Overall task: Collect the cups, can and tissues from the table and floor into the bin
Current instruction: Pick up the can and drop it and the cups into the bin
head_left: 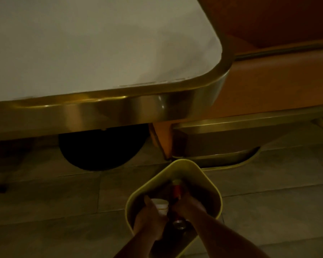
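A yellow bin (198,169) stands on the floor below the table corner, and both my hands are down inside it. My left hand (149,218) grips a white paper cup (161,204). My right hand (189,206) is closed around the lower end of a red item (176,191) with a pale top; the dim light hides whether it is a cup or a can. A round metal can end (179,224) shows lower in the bin, between my wrists. No tissues are visible.
A white table top with a gold rim (138,107) overhangs the floor just beyond the bin. Its dark round base (101,151) sits underneath. An orange bench seat (268,81) with a gold plinth stands at the right. The floor is grey tile (63,202).
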Available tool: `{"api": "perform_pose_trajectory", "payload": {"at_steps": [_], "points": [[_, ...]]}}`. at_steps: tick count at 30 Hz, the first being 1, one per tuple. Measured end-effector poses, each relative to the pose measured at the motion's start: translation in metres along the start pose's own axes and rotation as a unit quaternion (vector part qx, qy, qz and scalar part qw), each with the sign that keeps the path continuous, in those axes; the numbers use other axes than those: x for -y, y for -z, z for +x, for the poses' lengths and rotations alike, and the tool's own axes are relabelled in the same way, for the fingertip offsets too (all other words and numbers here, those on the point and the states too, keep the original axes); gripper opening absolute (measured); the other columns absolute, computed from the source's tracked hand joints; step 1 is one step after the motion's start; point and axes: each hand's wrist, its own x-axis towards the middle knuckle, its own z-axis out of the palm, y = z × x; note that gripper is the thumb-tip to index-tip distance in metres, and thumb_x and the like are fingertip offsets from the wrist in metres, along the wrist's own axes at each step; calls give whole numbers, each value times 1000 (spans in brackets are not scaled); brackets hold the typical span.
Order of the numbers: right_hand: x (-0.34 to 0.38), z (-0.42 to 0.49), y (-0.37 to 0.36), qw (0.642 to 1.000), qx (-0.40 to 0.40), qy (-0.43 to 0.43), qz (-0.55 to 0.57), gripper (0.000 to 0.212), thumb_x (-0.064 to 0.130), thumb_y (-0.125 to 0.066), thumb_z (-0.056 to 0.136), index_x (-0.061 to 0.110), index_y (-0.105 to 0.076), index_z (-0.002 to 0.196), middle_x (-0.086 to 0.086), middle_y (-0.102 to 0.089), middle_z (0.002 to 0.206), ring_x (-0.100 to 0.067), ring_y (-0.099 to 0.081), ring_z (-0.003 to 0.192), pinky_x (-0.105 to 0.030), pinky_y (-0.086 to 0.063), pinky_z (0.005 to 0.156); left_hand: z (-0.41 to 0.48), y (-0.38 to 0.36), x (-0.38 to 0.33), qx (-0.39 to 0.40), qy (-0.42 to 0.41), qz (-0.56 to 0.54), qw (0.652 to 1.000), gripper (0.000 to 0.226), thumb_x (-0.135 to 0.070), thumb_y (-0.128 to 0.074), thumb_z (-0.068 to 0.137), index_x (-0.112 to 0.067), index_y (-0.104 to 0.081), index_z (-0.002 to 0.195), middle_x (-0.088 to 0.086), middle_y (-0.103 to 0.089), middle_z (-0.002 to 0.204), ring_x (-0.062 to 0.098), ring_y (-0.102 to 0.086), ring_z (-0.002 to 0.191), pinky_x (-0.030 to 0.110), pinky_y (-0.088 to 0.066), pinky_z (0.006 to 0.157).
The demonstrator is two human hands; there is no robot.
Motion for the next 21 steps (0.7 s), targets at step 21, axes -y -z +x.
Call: {"api": "perform_pose_trajectory", "payload": {"at_steps": [21], "points": [[-19,-60,46,992,-108,49,-41,24,28,-51,96,19,-71,106,-2,-66,87,-19,-66,85,-27,-48,70,-59,27,8,-45,-142,159,976,46,-30,-44,86,-34,-48,132,3,-60,129,23,-61,111,36,-53,90]]}}
